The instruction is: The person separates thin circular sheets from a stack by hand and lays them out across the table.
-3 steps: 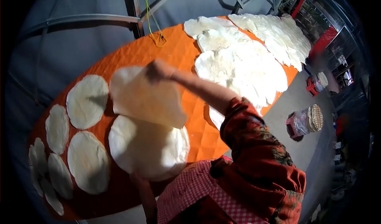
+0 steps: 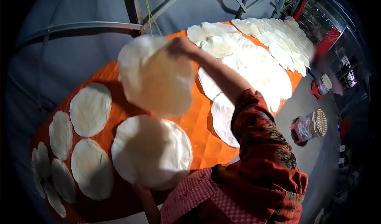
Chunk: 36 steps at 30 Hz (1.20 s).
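Note:
My right hand (image 2: 182,47) is closed on the edge of a thin, pale round flatbread (image 2: 156,83), which hangs tilted above the orange cloth (image 2: 204,144). Below it lies a thicker-looking pile of round flatbreads (image 2: 176,156), partly in shadow. My left hand (image 2: 141,190) is at the near edge of this pile; its fingers are mostly hidden and dark. To the left, several single flatbreads, such as one oval-looking round (image 2: 91,170), lie flat on the cloth.
Overlapping flatbreads (image 2: 254,71) cover the far right of the table. Behind it are a grey fabric wall (image 2: 87,5) and metal frame bars (image 2: 91,25). On the floor at right stands a red stool (image 2: 297,130) with a plastic-wrapped stack of woven rounds (image 2: 319,123).
My right hand has moved up and to the right, lifting the flatbread clear of the pile. The left hand stays at the pile's near edge. The view has shifted slightly.

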Each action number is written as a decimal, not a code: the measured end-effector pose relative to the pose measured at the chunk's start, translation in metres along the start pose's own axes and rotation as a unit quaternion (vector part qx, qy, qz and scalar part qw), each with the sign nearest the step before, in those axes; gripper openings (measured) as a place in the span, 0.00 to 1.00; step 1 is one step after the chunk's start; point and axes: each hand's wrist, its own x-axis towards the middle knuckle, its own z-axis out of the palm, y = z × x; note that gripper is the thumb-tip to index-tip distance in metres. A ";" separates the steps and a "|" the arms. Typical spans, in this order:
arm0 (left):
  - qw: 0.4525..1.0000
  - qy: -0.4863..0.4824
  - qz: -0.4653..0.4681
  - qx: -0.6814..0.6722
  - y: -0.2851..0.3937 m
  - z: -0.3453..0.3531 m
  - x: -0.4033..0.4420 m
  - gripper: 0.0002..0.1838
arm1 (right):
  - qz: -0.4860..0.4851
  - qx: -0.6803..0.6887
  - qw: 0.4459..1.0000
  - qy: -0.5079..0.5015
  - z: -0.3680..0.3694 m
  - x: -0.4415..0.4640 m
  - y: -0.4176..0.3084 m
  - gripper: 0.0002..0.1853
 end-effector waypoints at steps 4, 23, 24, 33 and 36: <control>0.989 0.066 0.042 0.129 0.053 -0.002 0.005 0.24 | -0.280 -0.656 0.693 0.104 -0.152 0.078 0.069 0.07; 0.764 -0.011 -0.181 -0.619 0.223 0.012 0.071 0.26 | -0.111 -0.242 0.934 -0.239 0.312 -0.202 0.012 0.10; 0.776 -0.023 -0.156 -0.610 0.225 0.010 0.072 0.26 | -0.075 -0.265 0.943 -0.187 0.301 -0.182 0.004 0.10; 0.821 0.088 -0.195 -0.530 0.148 -0.006 0.039 0.28 | 0.009 0.103 0.991 0.083 -0.009 -0.068 -0.002 0.09; 0.836 0.123 -0.252 -0.472 0.160 0.001 0.029 0.27 | 0.033 0.099 0.980 0.170 -0.091 -0.094 0.047 0.10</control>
